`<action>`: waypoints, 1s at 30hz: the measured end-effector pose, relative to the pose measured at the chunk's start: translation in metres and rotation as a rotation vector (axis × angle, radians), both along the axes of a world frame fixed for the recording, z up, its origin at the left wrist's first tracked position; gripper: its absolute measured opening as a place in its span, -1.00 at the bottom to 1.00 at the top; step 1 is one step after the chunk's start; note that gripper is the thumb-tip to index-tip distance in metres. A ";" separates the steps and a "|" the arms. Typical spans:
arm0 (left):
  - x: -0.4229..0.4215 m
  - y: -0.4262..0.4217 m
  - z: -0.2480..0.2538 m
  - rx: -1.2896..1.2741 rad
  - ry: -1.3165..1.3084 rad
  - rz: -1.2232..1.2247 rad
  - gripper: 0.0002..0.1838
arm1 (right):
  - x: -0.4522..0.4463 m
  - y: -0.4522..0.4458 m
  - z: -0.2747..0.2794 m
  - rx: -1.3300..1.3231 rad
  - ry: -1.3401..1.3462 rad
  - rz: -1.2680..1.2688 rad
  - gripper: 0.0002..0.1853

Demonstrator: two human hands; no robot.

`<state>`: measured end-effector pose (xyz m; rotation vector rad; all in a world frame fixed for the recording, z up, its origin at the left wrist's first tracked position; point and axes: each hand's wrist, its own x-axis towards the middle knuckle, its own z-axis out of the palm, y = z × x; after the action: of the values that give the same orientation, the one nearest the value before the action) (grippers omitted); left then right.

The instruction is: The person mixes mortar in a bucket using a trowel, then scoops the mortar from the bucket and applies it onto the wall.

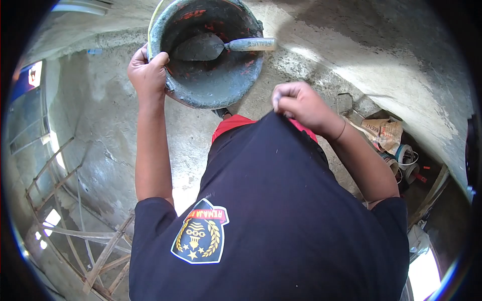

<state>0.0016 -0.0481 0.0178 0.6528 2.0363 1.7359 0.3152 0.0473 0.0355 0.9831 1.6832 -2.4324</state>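
Observation:
My left hand (149,71) grips the rim of a mortar-crusted bucket (216,93), with the thumb over the edge. Inside the bucket rests a pointing trowel (203,47); its worn handle, with lettering on it, sticks out past the right rim. Grey residue and reddish patches coat the bucket's inner wall. My right hand (304,108) pinches the hem of the black T-shirt (296,200) I wear and pulls it outward into a peak. A crest is printed on the shirt's chest.
Rough plastered walls (100,110) surround me. At the right lie a torn cement bag (384,133) and several small buckets (405,156). A wooden pole frame (108,253) stands at the lower left.

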 end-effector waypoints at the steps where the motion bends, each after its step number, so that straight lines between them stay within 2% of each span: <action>1: 0.001 0.001 0.001 0.003 0.007 0.018 -0.88 | 0.002 0.007 -0.009 -0.092 -0.013 -0.012 -0.86; 3: -0.002 -0.001 -0.001 -0.003 0.010 0.021 -0.88 | 0.007 0.009 -0.017 -0.380 -0.035 -0.128 -0.90; 4: -0.005 -0.001 -0.002 -0.007 0.017 0.026 -0.88 | 0.008 0.006 -0.023 -0.380 -0.035 -0.128 -0.90; 6: -0.008 -0.003 -0.002 -0.022 0.006 0.030 -0.88 | 0.012 -0.003 -0.035 -0.518 -0.028 -0.304 -0.91; 10: -0.010 -0.002 -0.002 -0.035 0.022 0.028 -0.90 | 0.011 -0.010 -0.042 -0.604 0.000 -0.412 -0.91; 12: -0.012 -0.001 -0.001 -0.045 0.031 0.038 -0.90 | 0.017 0.005 -0.057 -0.619 -0.092 -0.690 -0.86; 14: -0.009 0.000 -0.001 -0.060 0.031 0.044 -0.90 | 0.042 0.039 -0.100 -0.687 -0.056 -0.882 -0.82; 16: -0.008 0.001 0.001 -0.048 0.010 0.055 -0.88 | 0.094 0.065 -0.160 -0.570 0.028 -0.886 -0.78; 17: -0.010 0.000 0.000 -0.053 0.011 0.057 -0.88 | 0.102 0.073 -0.164 -0.575 0.026 -0.885 -0.78; 19: -0.012 0.000 -0.001 -0.067 0.026 0.035 -0.91 | 0.106 0.080 -0.154 0.382 -0.725 -0.445 -0.74; 20: -0.010 0.000 -0.001 -0.070 0.024 0.038 -0.91 | 0.103 0.075 -0.143 0.837 -0.833 -0.329 -0.67; 21: -0.007 0.001 0.001 -0.059 0.010 0.027 -0.91 | 0.092 0.072 -0.131 0.837 -0.832 -0.325 -0.67; 23: -0.004 0.001 0.002 -0.053 0.002 0.019 -0.91 | 0.067 0.066 -0.110 0.993 -0.379 -0.408 -0.62; 25: -0.002 0.002 -0.001 -0.052 0.031 -0.015 -0.91 | 0.029 0.062 -0.080 1.203 -0.257 -0.319 -0.58; 26: 0.003 0.005 0.000 -0.039 0.037 -0.014 -0.91 | 0.010 0.064 -0.072 1.205 -0.240 -0.331 -0.58; 28: 0.007 0.005 0.001 -0.030 0.015 -0.024 -0.92 | -0.018 0.063 -0.063 1.432 -0.035 -0.101 -0.55; 29: 0.010 0.005 0.003 -0.032 0.012 -0.041 -0.92 | -0.026 0.061 -0.065 1.427 -0.030 -0.118 -0.55; 30: 0.011 0.007 0.004 -0.033 0.024 -0.050 -0.92 | -0.032 0.060 -0.067 1.392 -0.091 0.030 -0.52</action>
<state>0.0127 -0.0416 0.0220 0.7112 2.0428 1.6706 0.2837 0.1072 -0.0319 0.9626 3.2183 -0.8362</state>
